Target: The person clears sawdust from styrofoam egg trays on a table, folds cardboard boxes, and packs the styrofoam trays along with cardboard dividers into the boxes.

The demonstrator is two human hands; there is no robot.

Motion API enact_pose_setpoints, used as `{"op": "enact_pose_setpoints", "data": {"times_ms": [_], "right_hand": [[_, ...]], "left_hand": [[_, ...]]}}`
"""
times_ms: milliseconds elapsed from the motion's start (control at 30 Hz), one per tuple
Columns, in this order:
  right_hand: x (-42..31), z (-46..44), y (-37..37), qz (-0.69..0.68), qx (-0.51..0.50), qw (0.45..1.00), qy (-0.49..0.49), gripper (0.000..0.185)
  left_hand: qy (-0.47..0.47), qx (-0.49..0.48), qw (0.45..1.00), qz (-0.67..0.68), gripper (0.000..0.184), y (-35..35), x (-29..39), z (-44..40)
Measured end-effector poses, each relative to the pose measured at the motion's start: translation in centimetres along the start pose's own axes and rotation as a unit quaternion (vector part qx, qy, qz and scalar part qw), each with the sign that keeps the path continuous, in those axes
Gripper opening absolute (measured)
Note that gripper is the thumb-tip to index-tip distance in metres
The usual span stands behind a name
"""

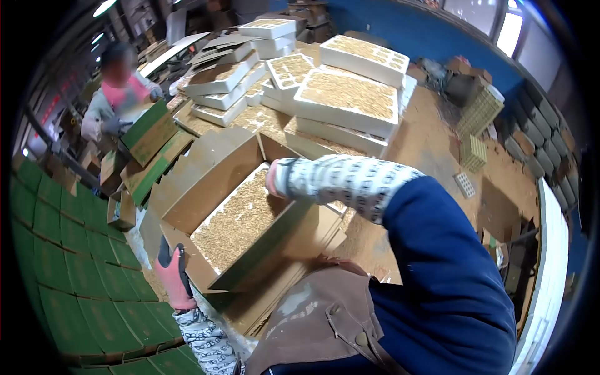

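Head view: left hand (173, 279) grips open-topped brown cardboard box (215, 182) by its edge; right hand (273, 180) reaches inside, grip unclear.

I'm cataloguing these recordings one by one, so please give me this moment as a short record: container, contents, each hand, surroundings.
Container: open cardboard box, tilted in view
Contents: white tray covered with straw-coloured, husk-like material
Left hand: pink-and-dark glove, at the box's near-left end
Right hand: pink glove, at the box's right side; fingers mostly hidden
Co-worker: upper left, hands at a green-and-brown box
Beyond the box: stacked white trays
Lower left: rows of green boxes
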State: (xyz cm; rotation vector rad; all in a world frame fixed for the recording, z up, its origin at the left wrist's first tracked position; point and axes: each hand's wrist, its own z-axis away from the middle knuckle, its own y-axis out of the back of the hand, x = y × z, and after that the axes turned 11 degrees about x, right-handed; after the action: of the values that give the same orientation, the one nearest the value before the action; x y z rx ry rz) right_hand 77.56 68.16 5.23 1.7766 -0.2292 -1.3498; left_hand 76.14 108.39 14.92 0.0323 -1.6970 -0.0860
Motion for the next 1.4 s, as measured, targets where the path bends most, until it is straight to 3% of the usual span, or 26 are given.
{"op": "enact_pose_setpoints", "data": {"times_ms": [33, 100, 167, 200, 233, 267, 300, 367, 433, 500, 567, 600, 700, 800, 833, 867, 900, 1000, 1100, 1133, 1167, 1200, 1233, 1300, 1367, 1400], "right_hand": [[3.1, -3.4, -3.3, 0.001, 0.011, 0.992, -0.128, 0.024], [2.0, -3.7, -0.2, -0.017, -0.109, 0.980, -0.166, 0.031], [-20.2, 4.0, 4.6, 0.238, 0.076, 0.959, -0.133, 0.044], [-22.0, 7.3, 6.4, 0.126, 0.260, 0.956, -0.055, 0.055], [-23.7, 11.2, 8.7, 0.073, 0.422, 0.902, -0.053, 0.053], [-21.6, 14.4, 10.2, 0.003, 0.536, 0.831, -0.145, 0.053], [-17.4, 18.2, 11.7, 0.117, 0.641, 0.747, -0.134, 0.055], [-9.5, 26.5, 14.2, 0.071, 0.721, 0.529, -0.442, 0.067], [3.6, 33.1, 13.7, -0.216, 0.740, 0.533, -0.349, 0.073], [5.5, 31.1, 13.0, -0.105, 0.766, 0.565, -0.287, 0.073], [0.6, 29.1, 13.6, -0.259, 0.722, 0.581, -0.272, 0.064], [1.9, 28.7, 13.2, -0.260, 0.714, 0.591, -0.270, 0.061], [1.8, 25.6, 13.5, -0.216, 0.723, 0.605, -0.255, 0.070], [-1.0, 22.3, 13.1, -0.293, 0.647, 0.545, -0.446, 0.081], [-2.3, 21.4, 12.7, -0.312, 0.641, 0.548, -0.438, 0.083], [-4.4, 20.1, 11.7, -0.282, 0.687, 0.541, -0.394, 0.035], [-3.3, 19.9, 11.5, -0.287, 0.705, 0.507, -0.405, 0.035], [-7.8, 19.4, 10.8, -0.267, 0.699, 0.554, -0.365, 0.028], [-13.5, 18.9, 9.5, -0.405, 0.607, 0.642, -0.238, 0.039], [-12.2, 20.3, 8.3, -0.121, 0.562, 0.818, 0.016, 0.045], [-12.4, 20.0, 9.1, -0.025, 0.512, 0.856, 0.075, 0.054], [-13.8, 18.7, 9.5, 0.201, 0.495, 0.839, 0.099, 0.057], [-15.7, 17.4, 10.2, 0.224, 0.460, 0.857, 0.054, 0.051], [-17.4, 13.9, 9.1, 0.161, 0.474, 0.860, 0.101, 0.051], [-20.5, 10.1, 8.3, -0.098, 0.433, 0.884, -0.145, 0.044], [-22.5, 8.6, 6.9, 0.137, 0.416, 0.898, -0.022, 0.039]], "left_hand": [[-0.013, 0.008, 1.000, -0.009, 0.040, -0.2, 0.4, 0.1], [-0.052, 0.017, 0.997, -0.053, 0.037, 0.4, 0.0, 0.1], [-0.087, 0.025, 0.996, -0.021, 0.036, 0.9, 1.0, 1.2], [-0.038, 0.068, 0.997, -0.016, 0.037, 1.6, 0.8, 1.6], [0.072, 0.102, 0.991, -0.056, 0.046, 1.7, 2.9, 2.6], [0.041, 0.063, 0.997, 0.028, 0.043, 3.4, 0.6, 2.1], [0.012, 0.082, 0.997, 0.008, 0.043, 2.5, 2.6, 3.4], [-0.019, 0.086, 0.996, -0.027, 0.037, 4.4, 0.4, 2.6], [-0.040, 0.111, 0.992, -0.050, 0.038, 3.8, 0.7, 2.9], [-0.039, 0.113, 0.991, -0.059, 0.039, 2.8, 1.0, 2.7], [-0.004, 0.087, 0.993, -0.077, 0.041, 3.5, 1.6, 3.1], [0.005, 0.154, 0.983, -0.104, 0.044, 3.8, 0.9, 3.3], [0.018, 0.131, 0.990, -0.038, 0.044, 3.7, 0.5, 3.4], [0.071, 0.152, 0.984, 0.066, 0.039, 5.1, -2.3, 3.8], [-0.103, 0.114, 0.981, -0.119, 0.036, 6.5, -4.9, 3.8], [0.028, 0.076, 0.997, 0.001, 0.034, 5.3, -2.6, 4.2], [0.059, 0.094, 0.992, 0.061, 0.033, 6.2, -5.6, 3.4], [0.121, 0.156, 0.951, 0.238, 0.027, 5.1, -5.7, 3.2], [-0.015, 0.125, 0.991, 0.054, 0.036, 6.7, -9.9, 2.5], [-0.026, 0.119, 0.991, 0.056, 0.037, 6.6, -9.6, 2.8], [-0.129, 0.096, 0.987, -0.016, 0.034, 6.9, -10.9, 3.0], [-0.022, 0.106, 0.990, 0.090, 0.032, 6.1, -9.1, 2.8], [-0.235, 0.110, 0.959, -0.118, 0.030, 6.7, -12.0, 2.5], [-0.085, 0.106, 0.988, 0.073, 0.033, 6.1, -12.2, 1.9], [0.037, 0.101, 0.955, 0.276, 0.036, 5.6, -12.1, 1.1], [0.147, 0.097, 0.890, 0.420, 0.037, 4.3, -6.7, 2.5]]}}
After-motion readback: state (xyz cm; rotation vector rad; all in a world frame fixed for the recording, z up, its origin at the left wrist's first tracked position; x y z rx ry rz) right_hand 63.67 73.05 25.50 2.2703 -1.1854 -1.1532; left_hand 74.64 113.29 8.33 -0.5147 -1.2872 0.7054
